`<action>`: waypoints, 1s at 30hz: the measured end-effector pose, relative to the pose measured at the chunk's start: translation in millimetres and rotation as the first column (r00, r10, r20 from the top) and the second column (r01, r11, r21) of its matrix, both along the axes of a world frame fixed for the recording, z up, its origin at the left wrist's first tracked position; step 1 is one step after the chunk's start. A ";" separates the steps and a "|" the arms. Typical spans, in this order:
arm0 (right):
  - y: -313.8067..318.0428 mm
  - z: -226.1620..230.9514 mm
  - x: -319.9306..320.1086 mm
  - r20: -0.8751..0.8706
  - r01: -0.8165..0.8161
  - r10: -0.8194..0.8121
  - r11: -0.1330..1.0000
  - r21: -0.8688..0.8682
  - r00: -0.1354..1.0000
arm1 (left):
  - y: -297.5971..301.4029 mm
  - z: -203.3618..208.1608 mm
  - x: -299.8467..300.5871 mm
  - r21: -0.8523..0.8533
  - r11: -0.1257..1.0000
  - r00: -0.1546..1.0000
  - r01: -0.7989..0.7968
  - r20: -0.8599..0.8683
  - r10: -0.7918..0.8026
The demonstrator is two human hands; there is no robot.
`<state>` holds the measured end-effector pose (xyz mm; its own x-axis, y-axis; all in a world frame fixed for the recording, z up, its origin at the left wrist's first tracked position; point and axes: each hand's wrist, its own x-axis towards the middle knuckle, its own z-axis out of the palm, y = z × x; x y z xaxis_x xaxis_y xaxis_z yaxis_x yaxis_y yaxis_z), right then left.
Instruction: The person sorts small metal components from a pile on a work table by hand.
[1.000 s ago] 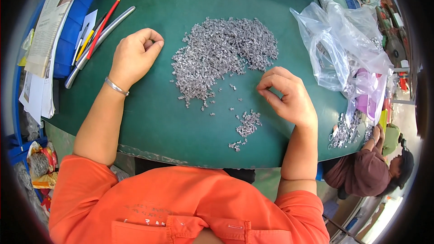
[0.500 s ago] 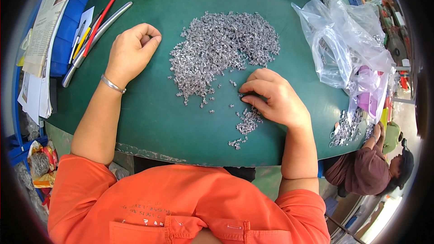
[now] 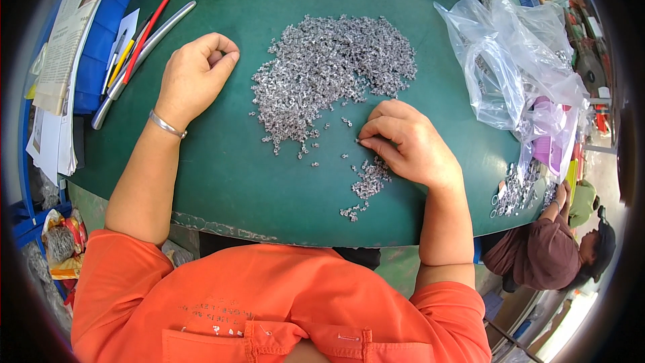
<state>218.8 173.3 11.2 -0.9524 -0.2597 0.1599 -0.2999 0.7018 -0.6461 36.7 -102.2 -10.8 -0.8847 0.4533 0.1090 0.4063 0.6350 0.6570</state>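
A broad heap of tiny grey metal pieces (image 3: 329, 60) covers the middle of the green table. My right hand (image 3: 410, 144) is at the heap's near right, its thumb and forefinger pinched on a small metal piece (image 3: 359, 140). Just below those fingers lies a smaller cluster of the same pieces (image 3: 369, 180), with a few loose ones between it and the heap. My left hand (image 3: 196, 74) rests on the table left of the heap, fingers curled and thumb against the forefinger. Whatever it may hold is hidden.
Pens (image 3: 121, 64) and a long silver tool (image 3: 151, 54) lie beside a blue bin (image 3: 101, 47) at left. Clear plastic bags (image 3: 497, 60) spread over the right side, near a pile of metal rings (image 3: 517, 191). A co-worker (image 3: 537, 252) sits at the right edge.
The thumb and forefinger of my right hand have closed together on a small piece and shifted slightly right. My left hand stays in place.
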 end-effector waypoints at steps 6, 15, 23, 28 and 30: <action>-3.9 4.7 0.2 -0.052 -0.016 0.014 0.999 -0.038 0.999 | 0.3 -0.6 -0.2 0.007 1.000 1.000 -0.011 -0.002 0.011; -16.5 1.5 0.5 -0.292 0.044 -0.008 0.992 0.116 0.956 | -0.9 -1.9 -2.4 -0.008 1.000 0.999 -0.028 0.023 0.028; -17.4 4.5 1.8 -0.196 -0.038 0.064 0.991 0.129 0.978 | -2.0 -4.2 -1.9 0.010 0.999 0.999 -0.032 0.025 0.032; -1.3 10.6 1.9 -0.159 0.050 -0.037 0.996 0.073 0.987 | -0.2 -1.1 -0.9 0.007 0.999 0.999 -0.033 0.028 0.033; 3.1 14.2 1.8 -0.166 0.072 -0.056 0.993 0.090 0.985 | -1.3 -2.0 -1.9 0.013 1.000 1.000 -0.022 0.011 0.022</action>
<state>220.5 176.4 25.3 -0.9307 -0.2207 0.2917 -0.3482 0.7791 -0.5214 34.8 -103.5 -12.8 -0.8956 0.4322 0.1049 0.3849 0.6349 0.6699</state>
